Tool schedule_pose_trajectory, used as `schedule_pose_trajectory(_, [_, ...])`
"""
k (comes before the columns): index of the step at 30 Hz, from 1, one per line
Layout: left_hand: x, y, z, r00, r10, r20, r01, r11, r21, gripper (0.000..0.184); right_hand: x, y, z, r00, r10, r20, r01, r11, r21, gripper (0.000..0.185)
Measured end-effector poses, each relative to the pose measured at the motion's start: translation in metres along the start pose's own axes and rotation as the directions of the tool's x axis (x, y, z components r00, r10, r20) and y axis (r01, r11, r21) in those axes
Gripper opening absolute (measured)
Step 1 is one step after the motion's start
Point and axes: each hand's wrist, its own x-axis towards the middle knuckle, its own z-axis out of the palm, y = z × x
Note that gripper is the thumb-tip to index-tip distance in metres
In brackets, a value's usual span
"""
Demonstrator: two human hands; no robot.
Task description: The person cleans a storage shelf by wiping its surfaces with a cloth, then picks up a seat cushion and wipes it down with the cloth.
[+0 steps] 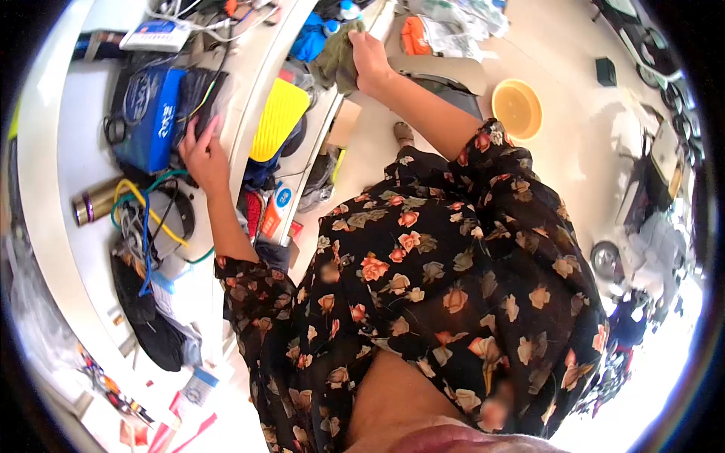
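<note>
My right hand (370, 62) grips an olive-green cloth (337, 62), which hangs at the edge of the shelving. On the left, my left hand (204, 155) reaches onto a white shelf, its fingers apart and the tips touching a dark plastic-wrapped bundle (202, 94). Right beside that bundle stands a blue box (160, 119) with white lettering. Below my left hand lie a metal flask (98, 202) and a tangle of yellow, blue and green cables (143, 215). A yellow ridged item (279, 119) lies on the neighbouring shelf, between my two hands.
An orange-and-white box (276, 210) sits on the lower shelf. Behind my right arm is a chair (445, 79); a yellow basin (517, 109) stands on the floor. Plastic bags (461, 26) lie at the top. Wheeled items (606, 260) line the right side.
</note>
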Motion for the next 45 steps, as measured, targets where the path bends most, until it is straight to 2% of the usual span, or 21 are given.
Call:
schedule_pose_trajectory(2, [-0.001, 0.005, -0.003, 1.000, 0.014, -0.006, -0.014, 1.000, -0.005, 0.039, -0.010, -0.001, -0.040, 0.999, 0.037, 0.000, -0.036, 0.984, -0.173, 0.026])
schedule_pose_trajectory(3, [-0.001, 0.008, -0.006, 1.000, 0.027, 0.011, -0.027, 1.000, 0.014, 0.039, -0.025, -0.005, -0.058, 0.994, 0.095, 0.055, -0.087, 0.988, -0.128, 0.033])
schedule_pose_trajectory(4, [-0.001, 0.010, -0.009, 0.999, 0.043, 0.013, -0.043, 0.999, 0.023, 0.039, -0.031, -0.008, -0.079, 0.995, 0.092, 0.035, -0.078, 0.957, -0.280, 0.035])
schedule_pose_trajectory(6, [-0.001, 0.013, -0.010, 0.997, 0.078, 0.010, -0.078, 0.996, 0.034, 0.039, -0.038, -0.008, -0.131, 0.997, 0.076, -0.008, -0.067, 0.825, -0.561, 0.040])
schedule_pose_trajectory(8, [-0.004, 0.002, -0.007, 0.995, 0.097, -0.003, -0.097, 0.994, 0.048, 0.039, -0.032, 0.014, -0.190, 0.999, -0.010, -0.042, -0.022, 0.723, -0.690, 0.047])
schedule_pose_trajectory(9, [-0.003, 0.003, -0.008, 0.995, 0.104, -0.004, -0.103, 0.994, 0.043, 0.038, -0.042, -0.005, -0.210, 0.996, 0.084, -0.040, -0.084, 0.623, -0.777, 0.050])
schedule_pose_trajectory(14, [-0.003, 0.005, -0.011, 0.992, 0.122, -0.023, -0.121, 0.992, 0.040, 0.038, -0.080, -0.008, -0.323, 0.978, -0.073, -0.197, -0.152, 0.402, -0.903, 0.047])
schedule_pose_trajectory(16, [-0.001, 0.001, -0.008, 0.994, 0.113, -0.013, -0.112, 0.993, 0.046, 0.038, -0.087, 0.012, -0.368, 0.946, -0.157, -0.283, -0.195, 0.420, -0.886, 0.042])
schedule_pose_trajectory(18, [-0.001, -0.003, -0.006, 0.994, 0.109, -0.008, -0.108, 0.992, 0.060, 0.038, -0.100, 0.023, -0.406, 0.953, -0.176, -0.245, -0.190, 0.282, -0.941, 0.039])
schedule_pose_trajectory(21, [0.000, -0.009, -0.004, 0.996, 0.092, 0.004, -0.092, 0.993, 0.072, 0.038, -0.122, 0.058, -0.463, 0.998, -0.056, -0.036, -0.053, -0.347, -0.937, 0.041])
schedule_pose_trajectory(23, [0.001, -0.009, -0.002, 0.997, 0.071, 0.024, -0.072, 0.994, 0.079, 0.037, -0.157, 0.072, -0.470, 0.940, -0.170, -0.295, -0.306, -0.043, -0.951, 0.042])
schedule_pose_trajectory(25, [0.004, -0.008, 0.000, 0.998, 0.061, 0.018, -0.062, 0.996, 0.069, 0.036, -0.180, 0.101, -0.499, 0.800, -0.169, -0.576, -0.532, 0.245, -0.811, 0.042])
schedule_pose_trajectory(27, [0.005, -0.007, 0.000, 0.997, 0.077, 0.020, -0.078, 0.994, 0.070, 0.036, -0.213, 0.141, -0.537, 0.766, -0.085, -0.637, -0.580, 0.334, -0.743, 0.040])
schedule_pose_trajectory(30, [0.017, -0.019, 0.007, 0.996, 0.083, 0.015, -0.084, 0.990, 0.114, 0.035, -0.241, 0.144, -0.534, 0.747, 0.017, -0.665, -0.642, 0.276, -0.715, 0.035])
schedule_pose_trajectory(33, [0.019, -0.028, 0.012, 0.995, 0.094, 0.013, -0.095, 0.987, 0.127, 0.035, -0.304, 0.136, -0.509, 0.694, 0.133, -0.707, -0.678, 0.450, -0.581, 0.035])
schedule_pose_trajectory(35, [0.026, -0.037, 0.015, 0.996, 0.087, 0.014, -0.088, 0.986, 0.139, 0.036, -0.314, 0.140, -0.520, 0.803, 0.085, -0.590, -0.587, 0.281, -0.759, 0.033])
schedule_pose_trajectory(37, [0.025, -0.027, 0.008, 0.983, 0.182, -0.033, -0.174, 0.969, 0.173, 0.035, -0.337, 0.147, -0.540, 0.724, 0.156, -0.672, -0.681, 0.317, -0.660, 0.035])
schedule_pose_trajectory(40, [0.019, 0.018, -0.013, 0.913, 0.375, -0.159, -0.333, 0.912, 0.239, 0.038, -0.361, 0.182, -0.581, 0.864, 0.158, -0.478, -0.475, -0.061, -0.878, 0.032])
schedule_pose_trajectory(42, [0.019, 0.015, 0.000, 0.928, 0.340, -0.151, -0.313, 0.933, 0.179, 0.038, -0.321, 0.169, -0.531, 0.870, 0.343, -0.354, -0.111, -0.564, -0.818, 0.030])
schedule_pose_trajectory(44, [0.006, 0.030, 0.016, 0.931, 0.358, -0.074, -0.357, 0.934, 0.031, 0.038, -0.311, 0.156, -0.496, 0.834, 0.425, -0.352, 0.033, -0.674, -0.738, 0.027])
schedule_pose_trajectory(45, [-0.001, 0.042, 0.029, 0.935, 0.353, -0.031, -0.354, 0.933, -0.060, 0.038, -0.311, 0.167, -0.508, 0.859, 0.366, -0.357, -0.086, -0.585, -0.807, 0.029])
